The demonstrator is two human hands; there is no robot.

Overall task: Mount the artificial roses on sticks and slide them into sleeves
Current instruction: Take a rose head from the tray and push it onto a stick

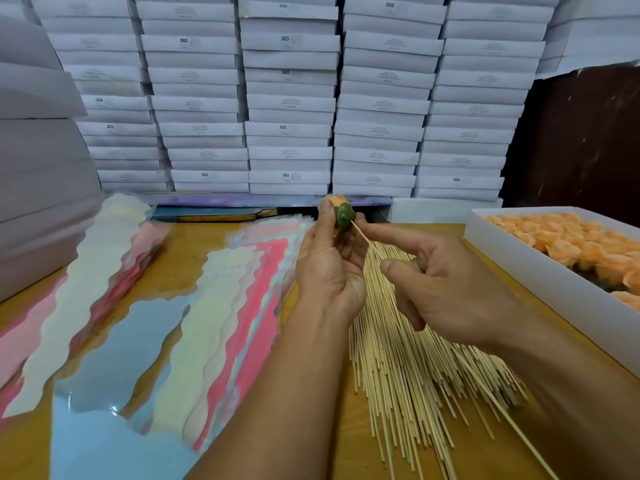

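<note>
up above the wooden surface [221, 237], the left hand [329, 268] grips an orange artificial rose with a green base [341, 214], while the right hand [446, 289] pinches a thin bamboo stick [362, 235] whose tip meets that base.

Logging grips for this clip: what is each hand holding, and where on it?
Left hand grips the rose around its sides; right hand pinches the stick just behind the rose's green base.
</note>
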